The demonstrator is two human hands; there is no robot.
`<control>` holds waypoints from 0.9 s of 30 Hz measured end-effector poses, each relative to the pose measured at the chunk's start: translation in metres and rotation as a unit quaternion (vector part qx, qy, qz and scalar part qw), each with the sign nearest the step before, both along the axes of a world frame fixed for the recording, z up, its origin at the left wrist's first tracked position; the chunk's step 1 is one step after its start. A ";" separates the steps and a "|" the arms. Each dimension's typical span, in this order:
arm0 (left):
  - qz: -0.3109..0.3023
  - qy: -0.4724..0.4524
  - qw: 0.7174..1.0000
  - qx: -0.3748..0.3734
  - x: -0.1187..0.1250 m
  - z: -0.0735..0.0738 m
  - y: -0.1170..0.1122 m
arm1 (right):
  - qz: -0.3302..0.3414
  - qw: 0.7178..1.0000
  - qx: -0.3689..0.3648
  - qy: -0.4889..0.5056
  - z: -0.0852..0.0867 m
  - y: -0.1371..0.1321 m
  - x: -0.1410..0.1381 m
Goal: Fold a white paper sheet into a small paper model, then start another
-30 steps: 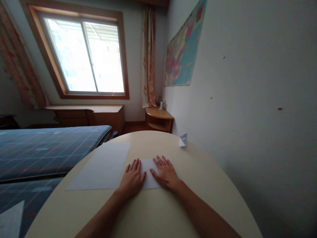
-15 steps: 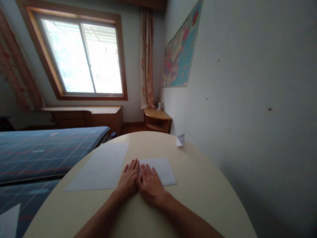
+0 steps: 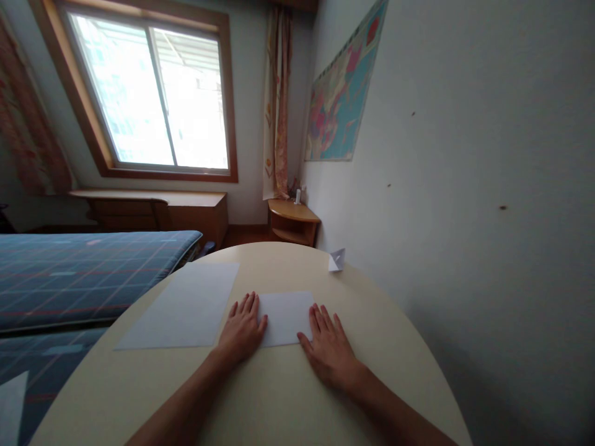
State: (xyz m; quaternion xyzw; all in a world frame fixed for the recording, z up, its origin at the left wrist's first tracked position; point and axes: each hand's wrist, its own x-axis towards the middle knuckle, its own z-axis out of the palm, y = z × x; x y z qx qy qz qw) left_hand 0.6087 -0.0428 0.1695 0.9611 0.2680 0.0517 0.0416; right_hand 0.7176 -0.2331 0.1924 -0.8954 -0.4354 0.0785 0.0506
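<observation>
A smaller white sheet of paper [image 3: 286, 319], which looks folded over, lies flat on the round cream table [image 3: 269, 396]. My left hand [image 3: 242, 328] rests palm down on its left edge, fingers stretched out and the thumb lying on the paper. Over the right edge lies my right hand [image 3: 328, 344], also flat, with fingers spread and its thumb near the lower right corner. Both side edges of the paper are partly hidden under the hands. To the left of my left hand is a larger flat white sheet [image 3: 186, 310].
A small folded paper piece [image 3: 337, 260] stands near the table's far right edge, close to the white wall [image 3: 465, 148]. A bed with a blue checked mattress [image 3: 83, 272] is at the left. Behind are a wooden desk [image 3: 195, 199] and a corner shelf [image 3: 294, 212].
My right hand has slid right, from beside my left hand to the paper's right edge. My left hand stays at the left edge, its thumb now spread. The view has shifted slightly.
</observation>
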 end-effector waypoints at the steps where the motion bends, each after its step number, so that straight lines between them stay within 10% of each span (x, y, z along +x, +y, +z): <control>1: -0.001 -0.005 1.000 0.001 0.000 -0.001 0.000 | 0.042 0.999 0.014 0.008 0.001 0.001 -0.009; 4: -0.006 -0.014 1.000 0.000 0.000 -0.002 0.001 | 0.194 0.977 0.039 0.074 0.001 0.006 -0.036; 7: -0.007 -0.017 1.000 -0.002 -0.001 -0.003 0.002 | 0.206 0.972 0.052 0.101 0.000 0.004 -0.051; 23: -0.001 -0.011 1.000 -0.006 0.000 0.001 -0.001 | -0.016 1.000 -0.018 0.015 0.023 -0.054 -0.017; 27: -0.003 -0.021 1.000 -0.008 -0.001 -0.001 0.000 | 0.158 0.986 0.052 0.026 0.027 -0.019 -0.020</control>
